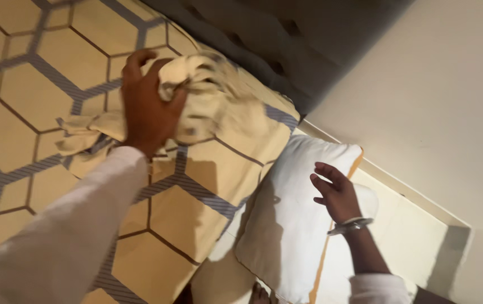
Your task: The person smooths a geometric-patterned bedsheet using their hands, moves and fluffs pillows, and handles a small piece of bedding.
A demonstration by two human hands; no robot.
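Yellow bunched cloth (196,95) clutched in left hand (148,107), fingers closed over its top, fabric spilling both sides of fist, patterned bedsheet (21,101) just under it, right hand (337,194) open, fingers spread, resting on white pillow (286,225) w/ orange edge, well apart from cloth, wall (444,95) beyond.

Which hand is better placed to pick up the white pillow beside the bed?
Right. The right hand hovers open over the white pillow; the left hand is busy gripping bunched yellow cloth on the bed.
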